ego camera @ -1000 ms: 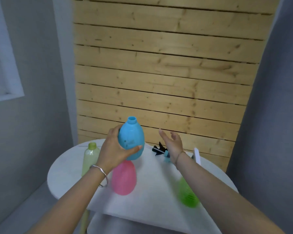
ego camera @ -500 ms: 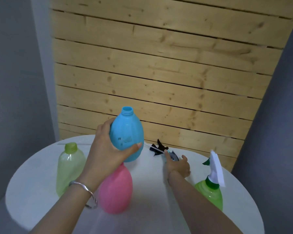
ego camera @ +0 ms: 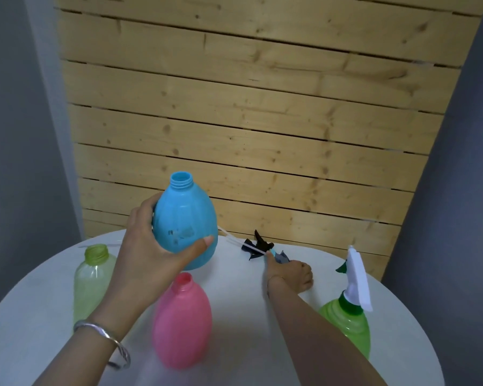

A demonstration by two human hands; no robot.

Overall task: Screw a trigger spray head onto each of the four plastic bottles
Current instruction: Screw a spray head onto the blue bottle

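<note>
Four plastic bottles show over the round white bench (ego camera: 396,274). One, the blue bottle (ego camera: 186,224), is held upright above the bench in the left hand (ego camera: 148,254), its fingers (ego camera: 198,246) wrapped around the body, its threaded neck open. Below it stand the pink bottle (ego camera: 182,321) and, to the left, the pale green bottle (ego camera: 91,280), both uncapped. On the right the green bottle (ego camera: 349,327) already wears a white trigger spray head (ego camera: 359,277). Farther back, the right hand (ego camera: 290,274) rests on the bench with fingers curled around a blue-collared spray head (ego camera: 276,253); a black spray head (ego camera: 258,242) lies just beyond.
</note>
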